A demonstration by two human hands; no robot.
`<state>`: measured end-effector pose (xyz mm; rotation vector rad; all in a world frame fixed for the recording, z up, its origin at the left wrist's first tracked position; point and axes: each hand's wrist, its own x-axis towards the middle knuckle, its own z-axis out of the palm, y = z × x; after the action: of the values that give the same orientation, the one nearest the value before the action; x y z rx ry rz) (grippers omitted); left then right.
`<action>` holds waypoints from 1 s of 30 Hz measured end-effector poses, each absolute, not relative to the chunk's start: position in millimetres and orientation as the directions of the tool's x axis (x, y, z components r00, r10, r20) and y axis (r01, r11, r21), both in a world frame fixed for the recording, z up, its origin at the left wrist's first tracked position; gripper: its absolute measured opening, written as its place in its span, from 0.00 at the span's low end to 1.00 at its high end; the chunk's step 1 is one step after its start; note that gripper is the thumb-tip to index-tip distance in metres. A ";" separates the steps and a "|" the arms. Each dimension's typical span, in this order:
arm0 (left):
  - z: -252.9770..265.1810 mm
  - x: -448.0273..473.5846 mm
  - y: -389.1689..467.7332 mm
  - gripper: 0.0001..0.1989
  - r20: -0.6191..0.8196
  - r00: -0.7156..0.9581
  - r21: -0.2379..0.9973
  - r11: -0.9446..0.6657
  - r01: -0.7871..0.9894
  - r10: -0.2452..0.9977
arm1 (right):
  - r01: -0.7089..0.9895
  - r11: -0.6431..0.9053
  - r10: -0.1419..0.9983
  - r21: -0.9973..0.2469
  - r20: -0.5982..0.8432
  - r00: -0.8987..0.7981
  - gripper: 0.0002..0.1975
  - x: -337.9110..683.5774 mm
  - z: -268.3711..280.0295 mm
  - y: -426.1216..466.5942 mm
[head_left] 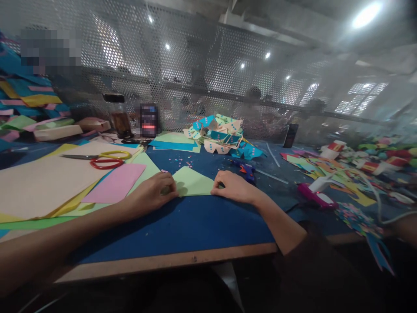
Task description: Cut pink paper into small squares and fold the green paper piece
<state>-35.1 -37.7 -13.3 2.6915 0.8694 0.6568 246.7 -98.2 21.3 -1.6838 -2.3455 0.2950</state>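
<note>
A pale green sheet of paper [194, 181], folded to a triangle with its point away from me, lies on the blue tabletop. My left hand [159, 190] pinches its left corner. At the right corner, my right hand [230, 187] has thumb and fingers closed on the paper. Left of my left hand, a pink paper piece [115, 183] rests on a stack of large coloured sheets [42, 182]. Scissors [107, 158] with one yellow and one red handle lie across that stack. Tiny paper bits [180, 162] are scattered just beyond the triangle.
Cut-out paper masks [224, 134] are heaped at the back. A blue glue gun [244, 169] lies beyond my right hand, near a magenta-and-white power strip [316, 195]. A dark-lidded bottle [120, 117] stands back left. Colourful scraps [345, 174] cover the right side, by another person's arm [404, 228].
</note>
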 end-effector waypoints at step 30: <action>-14.8 -37.2 -36.7 0.11 0.334 0.722 0.324 -0.793 0.516 0.606 | 0.913 0.329 0.943 -0.242 0.029 -0.332 0.09 252.4 25.0 -97.4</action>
<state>-37.2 -36.7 -14.8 2.7186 0.8977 0.6354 252.4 -97.4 25.0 -1.7087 -2.4233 0.2722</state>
